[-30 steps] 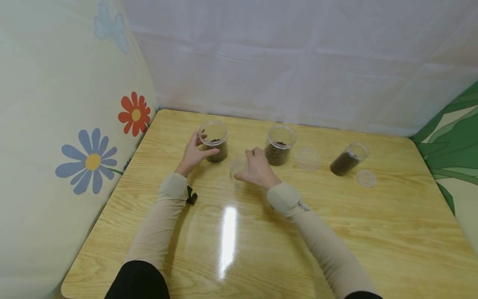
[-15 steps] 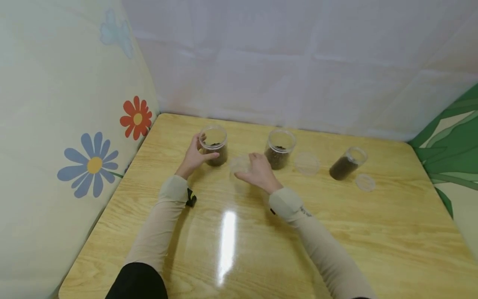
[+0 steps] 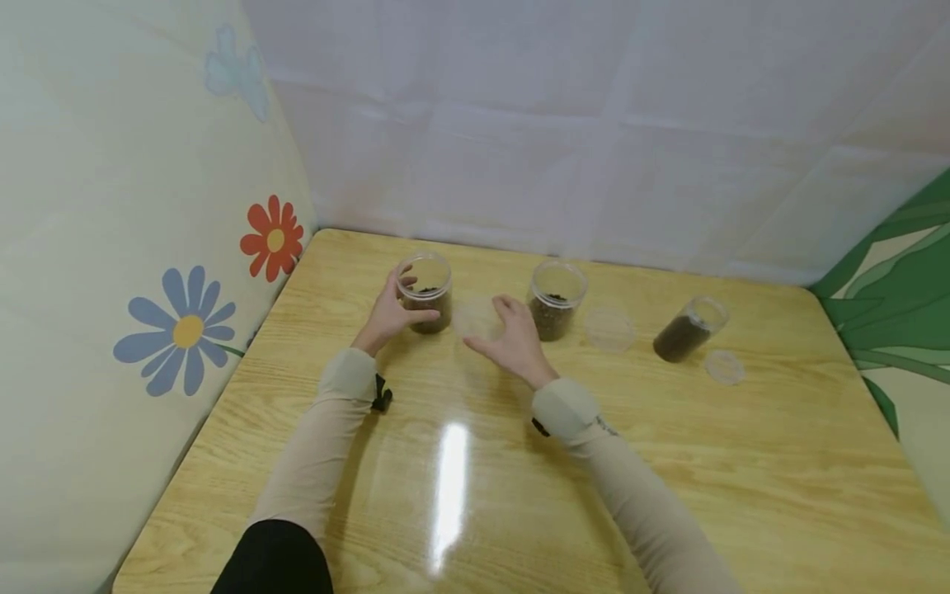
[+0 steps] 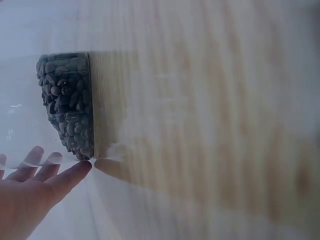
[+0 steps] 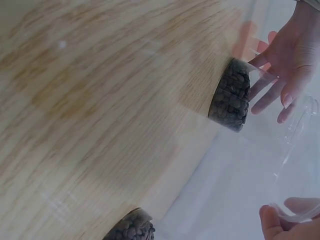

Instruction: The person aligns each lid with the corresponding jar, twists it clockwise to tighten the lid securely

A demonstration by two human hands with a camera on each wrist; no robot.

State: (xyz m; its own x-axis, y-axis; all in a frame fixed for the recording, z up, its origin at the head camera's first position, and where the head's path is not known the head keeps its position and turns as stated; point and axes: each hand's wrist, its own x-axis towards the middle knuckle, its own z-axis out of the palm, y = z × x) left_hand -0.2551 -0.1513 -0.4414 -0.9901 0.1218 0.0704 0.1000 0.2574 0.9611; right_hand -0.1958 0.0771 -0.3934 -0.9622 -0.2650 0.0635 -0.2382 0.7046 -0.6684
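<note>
Head view: the left hand (image 3: 387,315) cups the leftmost clear jar (image 3: 432,299), upright on the desk (image 3: 668,462), dark bean-like pieces (image 4: 70,100) inside; the right hand (image 3: 514,340) pinches a clear lid (image 3: 473,318) just right of that jar.

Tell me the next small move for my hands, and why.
Probably have your right hand leave the clear lid flat on the table: it holds it between the left jar and the middle jar, and another lid lies flat beside the middle jar.

Left jar (image 3: 438,299) on table (image 3: 668,462), lid (image 3: 472,317) between it and middle jar (image 3: 553,315), right jar (image 3: 681,337) farther right
</note>
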